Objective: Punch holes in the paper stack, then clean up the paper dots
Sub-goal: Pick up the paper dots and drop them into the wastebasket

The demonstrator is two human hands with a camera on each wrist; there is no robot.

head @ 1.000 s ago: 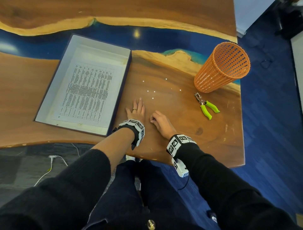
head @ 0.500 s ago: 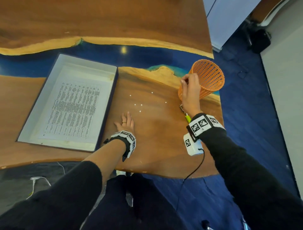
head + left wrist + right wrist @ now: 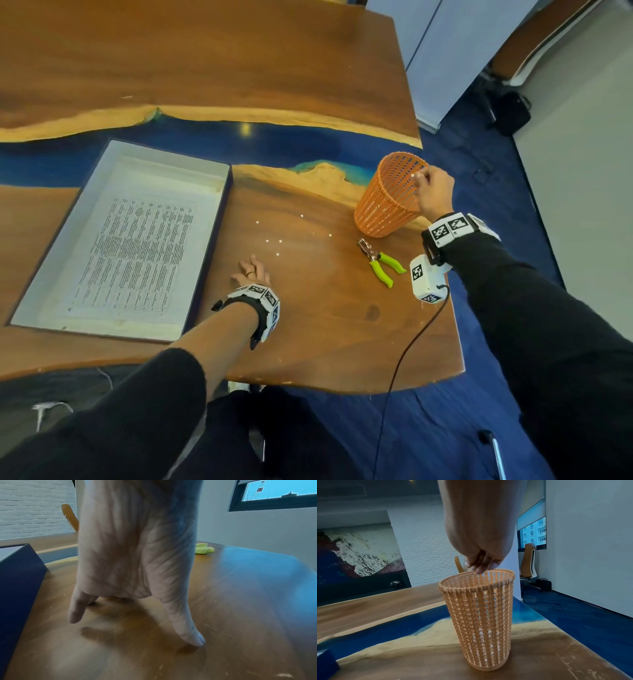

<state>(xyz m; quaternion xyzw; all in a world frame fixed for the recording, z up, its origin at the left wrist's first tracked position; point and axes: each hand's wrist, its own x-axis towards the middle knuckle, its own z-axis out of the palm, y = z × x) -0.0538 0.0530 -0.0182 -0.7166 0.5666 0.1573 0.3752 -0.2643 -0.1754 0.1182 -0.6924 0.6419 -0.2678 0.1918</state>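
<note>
ok so here's where I'm at: my right hand (image 3: pixel 434 192) is up over the rim of the orange basket (image 3: pixel 388 202), fingers bunched together at the tips. From the head view there's a tiny white speck right at the fingertips, looks like one of the paper dots pinched there, though the right wrist view is too blurry at the fingertips (image 3: pixel 481 569) to confirm it. Through the slats of the basket (image 3: pixel 479 622) I can see a bunch of white bits sitting down in the bottom

My left hand (image 3: pixel 251 272) is flat on the table (image 3: pixel 325 325), fingers straight and spread, holding nothing. In the left wrist view the hand (image 3: pixel 137 561) has its fingertips touching the wood, with the dark blue wall of the box (image 3: pixel 18 581) just beside it

The paper stack (image 3: pixel 137 246) is lying in the shallow box (image 3: pixel 41 270) on the left part of the table, printed side up. There's a loose scatter of paper dots (image 3: pixel 274 241) on the wood between the box and the basket, a bit ahead of my left hand. The hole punch (image 3: pixel 378 262) with the lime green handles lies on the table just in front of the basket, nobody touching it; a bit of green (image 3: pixel 204 549) peeks out past my left hand in the wrist view too
</note>
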